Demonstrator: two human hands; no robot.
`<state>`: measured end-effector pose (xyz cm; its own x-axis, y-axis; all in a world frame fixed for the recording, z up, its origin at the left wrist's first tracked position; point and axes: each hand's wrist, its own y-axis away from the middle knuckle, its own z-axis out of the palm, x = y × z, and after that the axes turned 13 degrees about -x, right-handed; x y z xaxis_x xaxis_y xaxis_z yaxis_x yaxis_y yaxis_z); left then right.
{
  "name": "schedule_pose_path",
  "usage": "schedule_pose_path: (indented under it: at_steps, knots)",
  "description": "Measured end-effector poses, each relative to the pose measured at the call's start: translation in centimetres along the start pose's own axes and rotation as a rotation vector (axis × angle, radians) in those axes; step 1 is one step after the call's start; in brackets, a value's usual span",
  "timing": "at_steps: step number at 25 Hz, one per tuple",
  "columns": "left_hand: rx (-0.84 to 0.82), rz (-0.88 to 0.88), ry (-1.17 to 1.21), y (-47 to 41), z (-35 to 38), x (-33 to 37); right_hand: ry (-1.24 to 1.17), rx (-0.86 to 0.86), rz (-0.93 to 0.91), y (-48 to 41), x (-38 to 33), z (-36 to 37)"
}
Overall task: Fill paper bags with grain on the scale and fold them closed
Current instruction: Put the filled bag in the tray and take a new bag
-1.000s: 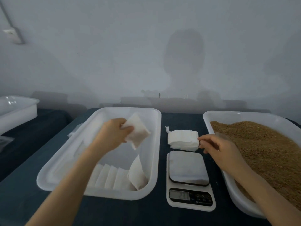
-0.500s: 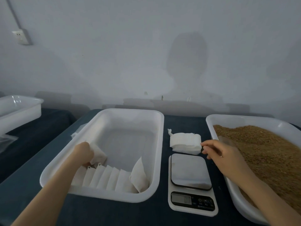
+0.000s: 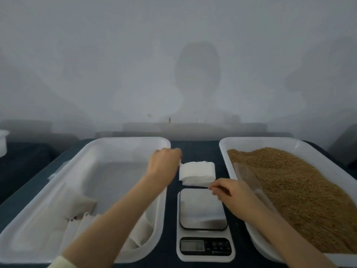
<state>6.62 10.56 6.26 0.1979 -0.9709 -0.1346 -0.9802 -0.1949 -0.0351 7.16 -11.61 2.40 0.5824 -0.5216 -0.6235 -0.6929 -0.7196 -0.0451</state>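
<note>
I'm fetching a fresh bag: my right grip (image 3: 230, 193) pinches the near corner of the white stack of flat paper bags (image 3: 197, 171), which lies behind the white digital scale (image 3: 202, 209). My left grip (image 3: 164, 164), at the stack's left edge, is too blurred to read. Next, I'd peel one bag free.

Glossy white plastic tray (image 3: 228, 146), brushed-metal scale (image 3: 202, 208)

A stack of flat white paper bags (image 3: 197, 172) lies just beyond the white scale (image 3: 202, 209), whose steel platform is bare. Brown grain (image 3: 299, 190) fills the right tray (image 3: 251, 140). Blurred folded bags (image 3: 83, 227) lean at the left tray's (image 3: 127, 140) near end.
</note>
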Motion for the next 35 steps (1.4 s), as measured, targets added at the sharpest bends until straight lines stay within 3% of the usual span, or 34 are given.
schedule_pose_path:
  at_steps: [3, 5, 7, 18, 21, 25, 27, 29, 32, 35]
  knots:
    - [-0.261, 0.126, -0.133, -3.5, 2.4, 5.5, -0.011, 0.008, -0.015, 0.0, 0.4, 0.1]
    - [-0.467, 0.086, -0.222, -5.3, 4.5, 6.2, -0.009, 0.006, -0.035, -0.1, 0.6, 0.2]
    - [-0.541, 0.055, -0.219, -6.3, 6.0, 5.7, 0.004, 0.011, -0.050, -0.1, 0.9, 0.2]
    - [-0.311, 0.139, -0.108, -5.9, 5.6, 4.6, 0.025, -0.007, -0.047, -0.4, 0.9, 0.3]
    - [-0.247, 0.039, 0.181, -5.3, 4.3, 3.6, 0.030, 0.004, -0.045, -0.4, 0.9, 0.3]
    - [-0.130, -0.053, 0.804, -3.0, 1.5, 1.8, 0.023, 0.031, -0.064, -0.3, 0.6, 0.4]
    - [-0.203, -0.062, 1.255, -0.5, 0.4, 1.6, 0.010, 0.100, -0.063, -0.2, 0.4, 0.2]
    - [-0.317, -0.026, 1.552, 2.0, 0.0, 1.6, -0.013, 0.210, -0.068, -0.2, 0.0, 0.0]
    - [-0.451, 0.015, 1.717, 4.8, 0.6, 1.6, -0.006, 0.270, -0.143, 0.0, -0.8, -0.1]
    - [-0.523, 0.014, 1.790, 6.1, 1.2, 1.6, 0.029, 0.184, -0.210, 0.5, -1.4, -0.1]
